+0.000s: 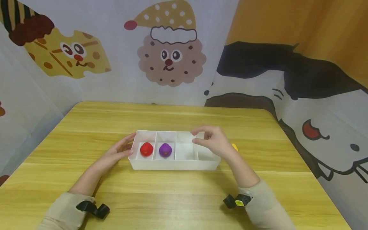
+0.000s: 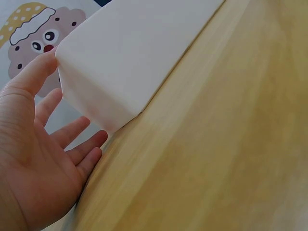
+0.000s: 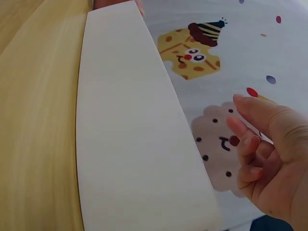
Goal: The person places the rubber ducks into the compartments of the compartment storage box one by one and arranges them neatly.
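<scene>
A long white box point(image 1: 174, 165) with four compartments sat on the wooden table point(image 1: 172, 198). The left hand point(image 1: 120, 148) was at its nine o'clock end, thumb and fingertips touching the box, fingers spread rather than wrapped round it. The right hand point(image 1: 215, 140) hovered over the box toward two o'clock, bent fingers and thumb apart with nothing between them, the tips above the divider of the last two compartments. From the box's middle, a red piece point(image 1: 146, 149) lay toward nine o'clock in the end compartment, and a purple piece point(image 1: 165, 150) beside it, one compartment nearer. Just past the three o'clock end, a yellow thing point(image 1: 234, 147) showed, mostly hidden behind the right wrist.
</scene>
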A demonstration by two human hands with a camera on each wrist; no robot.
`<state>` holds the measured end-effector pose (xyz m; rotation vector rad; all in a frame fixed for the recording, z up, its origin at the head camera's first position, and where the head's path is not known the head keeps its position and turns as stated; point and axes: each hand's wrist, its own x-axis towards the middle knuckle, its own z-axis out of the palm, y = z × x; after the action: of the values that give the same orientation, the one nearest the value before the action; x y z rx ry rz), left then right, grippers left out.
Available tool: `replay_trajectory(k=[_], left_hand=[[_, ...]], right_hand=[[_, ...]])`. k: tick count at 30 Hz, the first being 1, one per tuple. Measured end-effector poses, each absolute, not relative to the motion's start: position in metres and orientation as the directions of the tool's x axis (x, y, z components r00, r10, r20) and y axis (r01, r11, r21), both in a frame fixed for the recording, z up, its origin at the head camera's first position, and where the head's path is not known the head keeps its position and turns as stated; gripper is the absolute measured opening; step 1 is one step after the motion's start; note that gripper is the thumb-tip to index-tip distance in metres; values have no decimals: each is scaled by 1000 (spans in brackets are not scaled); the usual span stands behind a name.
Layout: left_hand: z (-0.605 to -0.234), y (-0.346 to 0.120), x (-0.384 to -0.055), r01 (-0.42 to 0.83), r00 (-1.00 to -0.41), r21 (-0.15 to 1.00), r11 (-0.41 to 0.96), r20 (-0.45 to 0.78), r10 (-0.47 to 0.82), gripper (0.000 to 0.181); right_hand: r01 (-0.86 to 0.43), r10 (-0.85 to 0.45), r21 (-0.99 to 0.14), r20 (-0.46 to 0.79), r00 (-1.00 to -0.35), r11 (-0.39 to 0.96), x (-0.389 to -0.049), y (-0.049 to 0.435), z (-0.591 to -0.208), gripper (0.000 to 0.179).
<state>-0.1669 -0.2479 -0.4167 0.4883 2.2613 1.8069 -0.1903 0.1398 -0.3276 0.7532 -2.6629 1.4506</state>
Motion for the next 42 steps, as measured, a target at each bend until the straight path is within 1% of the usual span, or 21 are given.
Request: replay_trajectory(k=[5,8,13,17,20,24,38,42], left_hand=[[-416,-248,-167,125,-927,972,201,41,374,64],[-417,-248,-167,126,-926,971,201,42,375,64],[-418,-248,-167,128,-926,971,202,44,374,64],[-417,-248,-166,131,-926,971,200,48,374,64],[-417,-248,-167,132,-926,971,199,49,374,64],[-417,-248,-167,132,-926,971,199,49,375,64],[-415,-247,-166,128,-927,972,197,46,373,64],[-416,-247,-166,127,-926,973,193,46,374,64]], right_hand=[[-425,-394,-805,263,-881,414,-187,161,-331,22],[-414,-373,-808,262,-890,420,-185,173,-332,24],[-343,-323,-822,207,-924,454,-179,190,-327,25],[-304,-290,-829,181,-940,469,-180,208,-333,29],[-288,-262,-822,175,-949,492,-186,224,-346,32],[-268,-236,-797,162,-958,541,-187,237,-351,32],[-222,-215,-775,113,-970,592,-189,268,-370,36],[-208,-216,-766,92,-972,609,-192,274,-377,40]])
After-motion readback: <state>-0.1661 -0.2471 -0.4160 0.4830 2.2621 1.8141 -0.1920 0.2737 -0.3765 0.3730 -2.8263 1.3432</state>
